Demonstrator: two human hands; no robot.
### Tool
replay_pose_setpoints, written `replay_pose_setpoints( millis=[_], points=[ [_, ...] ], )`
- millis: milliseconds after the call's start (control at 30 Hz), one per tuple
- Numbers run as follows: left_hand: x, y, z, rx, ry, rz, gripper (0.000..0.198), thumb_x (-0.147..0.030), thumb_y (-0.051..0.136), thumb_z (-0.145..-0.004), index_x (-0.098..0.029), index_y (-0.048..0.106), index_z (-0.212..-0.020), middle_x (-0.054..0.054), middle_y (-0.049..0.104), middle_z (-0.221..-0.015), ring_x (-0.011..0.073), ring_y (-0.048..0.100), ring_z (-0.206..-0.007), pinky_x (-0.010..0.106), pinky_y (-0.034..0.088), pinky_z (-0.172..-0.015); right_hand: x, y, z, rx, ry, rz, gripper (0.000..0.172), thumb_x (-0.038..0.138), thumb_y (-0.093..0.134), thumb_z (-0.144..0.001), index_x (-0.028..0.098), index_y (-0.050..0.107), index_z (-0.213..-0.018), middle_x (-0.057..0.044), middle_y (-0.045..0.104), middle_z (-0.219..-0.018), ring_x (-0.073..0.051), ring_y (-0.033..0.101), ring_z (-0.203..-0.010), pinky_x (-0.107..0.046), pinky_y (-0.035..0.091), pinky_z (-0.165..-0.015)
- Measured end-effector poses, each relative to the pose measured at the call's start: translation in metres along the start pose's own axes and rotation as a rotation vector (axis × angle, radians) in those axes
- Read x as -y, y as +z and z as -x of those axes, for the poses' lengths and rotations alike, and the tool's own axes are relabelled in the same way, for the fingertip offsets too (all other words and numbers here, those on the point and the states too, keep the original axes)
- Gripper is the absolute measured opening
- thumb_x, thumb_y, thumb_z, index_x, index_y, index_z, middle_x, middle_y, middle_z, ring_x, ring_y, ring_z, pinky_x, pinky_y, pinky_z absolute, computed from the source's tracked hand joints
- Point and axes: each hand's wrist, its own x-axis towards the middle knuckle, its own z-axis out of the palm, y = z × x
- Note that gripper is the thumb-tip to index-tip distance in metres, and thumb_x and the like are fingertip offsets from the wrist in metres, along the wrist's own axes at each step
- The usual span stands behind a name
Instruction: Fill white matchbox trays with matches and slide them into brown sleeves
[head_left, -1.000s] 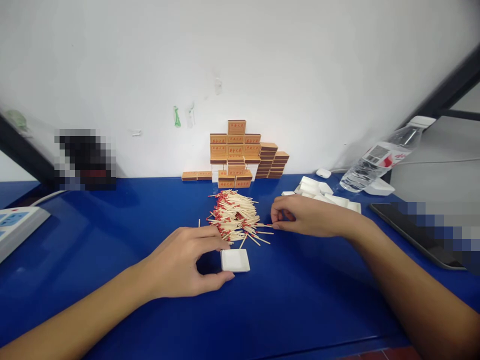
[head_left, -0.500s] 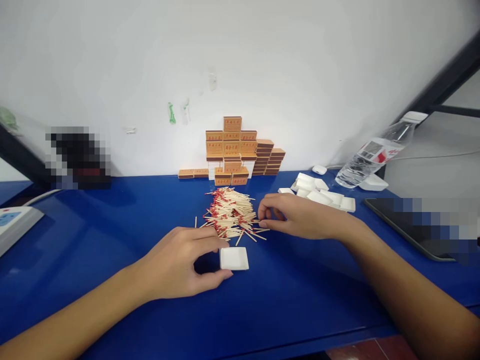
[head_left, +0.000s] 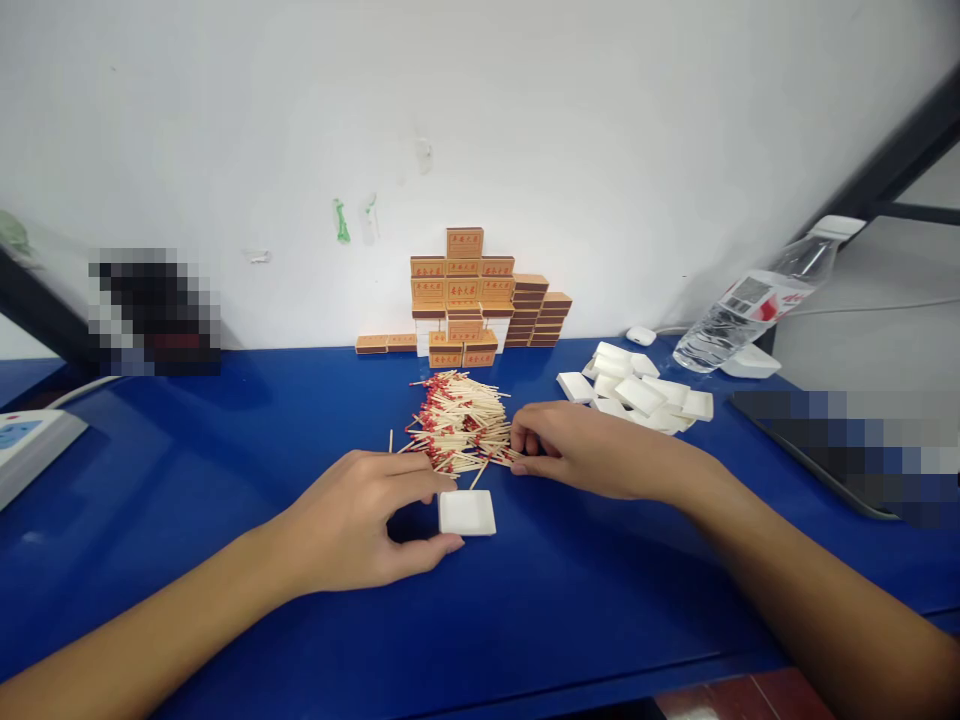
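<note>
My left hand (head_left: 386, 510) grips a white matchbox tray (head_left: 466, 512) by its left end, thumb at the near corner and index finger at the far one. The tray lies open side up on the blue table, with nothing in it. Just beyond it is a loose pile of red-tipped matches (head_left: 465, 415). At the pile's right edge my right hand (head_left: 566, 448) has its fingers curled and thumb close to them, pinching a few match ends. How many matches it holds is hidden.
Stacked matchboxes (head_left: 463, 290) stand against the wall behind the pile. Several white trays (head_left: 637, 390) are heaped at the right. Beyond them leans a plastic bottle (head_left: 757, 300); a dark phone-like slab (head_left: 810, 450) lies farther right. A power strip (head_left: 34, 445) is at far left.
My right hand has shifted slightly toward me and left, closing on the loose matches at the pile's right edge and drawing them together. My left hand and the tray stay in place.
</note>
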Motion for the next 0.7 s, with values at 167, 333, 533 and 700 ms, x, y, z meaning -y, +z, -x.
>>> replay_pose_setpoints(
  millis=[167,333,533,700],
  points=[
    [0.000,0.000,-0.001,-0.014,0.014,-0.010,0.027,-0.031,0.075,-0.089,-0.020,0.074,-0.114,-0.002,0.068,-0.079,0.0110,0.060,-0.061,0.025,0.044,-0.056,-0.003,-0.002,0.002,0.036,0.013,0.052,0.027,0.040,0.050,-0.104,0.021,0.061,-0.089,-0.006,0.069,-0.094,-0.020,0.058,-0.077,-0.033,0.041,-0.067],
    [0.000,-0.001,-0.002,-0.014,0.016,-0.021,0.028,-0.031,0.074,-0.090,-0.019,0.073,-0.116,-0.002,0.067,-0.077,0.0112,0.059,-0.061,0.025,0.043,-0.056,-0.004,-0.006,0.005,0.068,0.021,0.081,0.031,0.043,0.043,-0.106,0.021,0.058,-0.090,-0.007,0.068,-0.094,-0.020,0.059,-0.075,-0.034,0.042,-0.067],
    [0.001,0.000,-0.002,-0.015,0.014,-0.032,0.027,-0.032,0.072,-0.092,-0.021,0.073,-0.116,-0.002,0.067,-0.076,0.0117,0.061,-0.063,0.024,0.043,-0.055,-0.018,-0.011,0.007,0.002,0.041,0.115,0.034,0.046,0.040,-0.106,0.022,0.058,-0.088,-0.007,0.069,-0.092,-0.021,0.059,-0.074,-0.035,0.043,-0.067],
    [0.003,0.003,0.000,-0.060,-0.050,-0.054,0.030,-0.035,0.074,-0.090,-0.024,0.073,-0.118,-0.004,0.070,-0.080,0.0112,0.062,-0.062,0.025,0.045,-0.057,-0.016,-0.014,0.011,-0.094,0.019,0.100,0.035,0.050,0.039,-0.107,0.023,0.055,-0.092,-0.006,0.068,-0.093,-0.019,0.058,-0.073,-0.034,0.040,-0.065]
  ],
)
